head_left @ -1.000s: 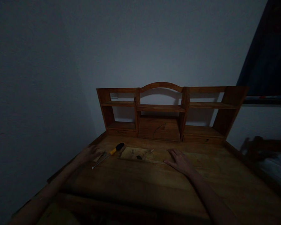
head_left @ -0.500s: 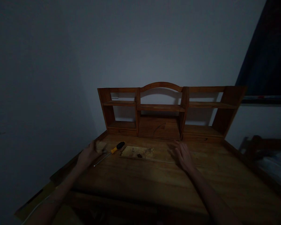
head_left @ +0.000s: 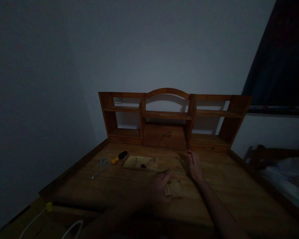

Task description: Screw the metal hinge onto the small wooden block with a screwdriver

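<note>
Close to the front of the broad brown wooden desk [head_left: 89,189], the left hand [head_left: 159,187], blurred and dim, was closed on the left end of a small pale wooden piece [head_left: 175,188] with dark marks along its far edge. The right hand [head_left: 195,166] was farther back and to the right, seen from behind with its fingers pointing away; whether it gripped anything, I could not tell.

Between the hands and the back of the desk lay a flat pale wooden strip [head_left: 132,162] with a rough, stained surface and a dark spot; the right hand was near its right end. Just left of the strip, a screwdriver with a black-and-yellow handle [head_left: 115,160] lay slantwise, its metal tip toward the near left. Beside its shaft sat a little cluster of silvery metal pieces [head_left: 103,162]. Behind everything stood a reddish-brown wooden shelf unit [head_left: 166,115] with an arched top. At the lower left, a white cable [head_left: 73,227] curved near a small yellow object [head_left: 49,206].
</note>
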Demonstrator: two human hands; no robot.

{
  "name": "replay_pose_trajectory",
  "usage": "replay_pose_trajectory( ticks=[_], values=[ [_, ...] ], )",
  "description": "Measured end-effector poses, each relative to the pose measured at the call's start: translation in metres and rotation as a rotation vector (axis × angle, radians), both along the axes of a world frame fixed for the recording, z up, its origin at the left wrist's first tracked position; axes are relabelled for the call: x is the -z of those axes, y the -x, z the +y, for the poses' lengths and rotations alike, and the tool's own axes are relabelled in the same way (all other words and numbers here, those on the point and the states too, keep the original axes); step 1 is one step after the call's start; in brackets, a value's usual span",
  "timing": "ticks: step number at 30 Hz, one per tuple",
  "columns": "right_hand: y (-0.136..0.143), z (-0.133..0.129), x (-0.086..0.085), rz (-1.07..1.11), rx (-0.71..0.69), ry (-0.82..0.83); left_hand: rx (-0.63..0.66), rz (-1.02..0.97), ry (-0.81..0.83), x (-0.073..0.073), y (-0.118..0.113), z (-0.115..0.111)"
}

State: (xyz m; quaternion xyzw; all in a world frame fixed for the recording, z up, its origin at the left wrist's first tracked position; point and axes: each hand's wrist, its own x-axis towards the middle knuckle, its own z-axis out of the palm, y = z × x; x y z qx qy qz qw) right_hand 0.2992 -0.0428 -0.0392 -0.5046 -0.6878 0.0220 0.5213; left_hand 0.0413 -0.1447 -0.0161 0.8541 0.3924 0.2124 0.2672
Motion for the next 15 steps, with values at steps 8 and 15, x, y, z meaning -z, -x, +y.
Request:
replay_pose_trajectory(
  ticks=[8,15],
  values=[
    [-0.007,0.003,0.000,0.068,0.024,-0.004,0.015,0.000,-0.049,-0.006,0.011,0.015],
    [-0.005,0.005,-0.001,0.079,-0.005,0.003,-0.459,-0.024,-0.389,-0.043,0.141,0.057]
  ],
)
